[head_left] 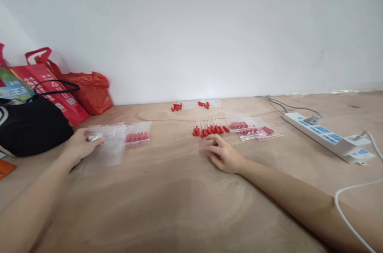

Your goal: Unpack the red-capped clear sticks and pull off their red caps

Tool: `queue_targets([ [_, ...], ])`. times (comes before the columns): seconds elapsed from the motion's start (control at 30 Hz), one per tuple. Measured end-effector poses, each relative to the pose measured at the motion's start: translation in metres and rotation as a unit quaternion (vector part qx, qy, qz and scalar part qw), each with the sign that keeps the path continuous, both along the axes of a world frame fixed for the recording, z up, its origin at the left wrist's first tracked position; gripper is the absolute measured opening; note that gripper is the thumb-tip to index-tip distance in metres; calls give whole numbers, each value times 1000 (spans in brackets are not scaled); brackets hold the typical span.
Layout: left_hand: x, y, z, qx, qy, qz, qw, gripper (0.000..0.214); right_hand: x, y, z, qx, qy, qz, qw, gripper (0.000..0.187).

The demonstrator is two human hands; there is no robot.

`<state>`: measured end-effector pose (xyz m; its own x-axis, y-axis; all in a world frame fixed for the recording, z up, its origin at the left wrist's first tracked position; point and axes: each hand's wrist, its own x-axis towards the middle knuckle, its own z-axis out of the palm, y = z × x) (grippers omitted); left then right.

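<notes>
My left hand [80, 144] grips a stack of clear plastic zip bags [109, 146] on the wooden table [167, 197], fingers closed on the top edge. Beside it lies a sealed bag of red-tipped sticks [137, 136]. My right hand [223, 153] rests on the table with fingers stretched toward a loose row of red-tipped sticks [209, 127], touching or nearly touching the closest ones; it holds nothing.
Filled bags [251, 127] lie right of the loose sticks, and more sticks [191, 105] sit near the white wall. A white power strip [327, 136] with cables is at right. A black bag [30, 127] and red bags [74, 89] stand at left.
</notes>
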<state>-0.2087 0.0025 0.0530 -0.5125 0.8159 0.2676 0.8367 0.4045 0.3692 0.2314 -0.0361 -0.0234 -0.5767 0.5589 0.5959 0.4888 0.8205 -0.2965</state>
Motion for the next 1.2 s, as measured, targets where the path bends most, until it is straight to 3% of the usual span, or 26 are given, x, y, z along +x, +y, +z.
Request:
queue_targets([
  [0.07, 0, 1, 9, -79, 53, 22, 995, 58, 0, 0, 1, -4, -2, 1, 1000, 28],
  [0.13, 7, 0, 12, -98, 102, 19, 990, 61, 0, 0, 1, -6, -3, 2, 1000, 26],
  [0.23, 23, -5, 6, -28, 198, -12, 980, 50, 0, 0, 1, -7, -5, 1, 1000, 26],
  [0.3, 35, -8, -1, 55, 248, -127, 959, 39, 0, 0, 1, -7, -5, 1, 1000, 25],
  [0.4, 50, -9, -13, 94, 277, -368, 882, 33, 0, 0, 1, -8, -1, 4, 1000, 24],
  [0.47, 56, -7, -21, 76, 303, -453, 835, 29, 0, 0, 1, -9, -1, 5, 1000, 25],
  [0.53, 56, -3, -29, 67, 328, -485, 808, 26, 0, 0, 1, -9, -3, 3, 1000, 25],
  [0.6, 53, 3, -37, 75, 340, -487, 801, 27, 0, 0, 1, -9, -5, 2, 1000, 25],
  [0.77, 57, 9, -51, 102, 346, -451, 816, 31, 0, 1, 0, -8, -3, 6, 1000, 23],
  [0.93, 71, 4, -45, 93, 328, -430, 836, 25, 0, 1, 0, -9, -7, 3, 1000, 23],
  [1.07, 52, 4, -39, 24, 321, -438, 840, 43, 0, 2, -1, -11, -7, 9, 1000, 24],
  [1.2, 32, 9, -43, 23, 327, -403, 854, 34, 0, 1, 0, -14, -8, 5, 1000, 23],
])
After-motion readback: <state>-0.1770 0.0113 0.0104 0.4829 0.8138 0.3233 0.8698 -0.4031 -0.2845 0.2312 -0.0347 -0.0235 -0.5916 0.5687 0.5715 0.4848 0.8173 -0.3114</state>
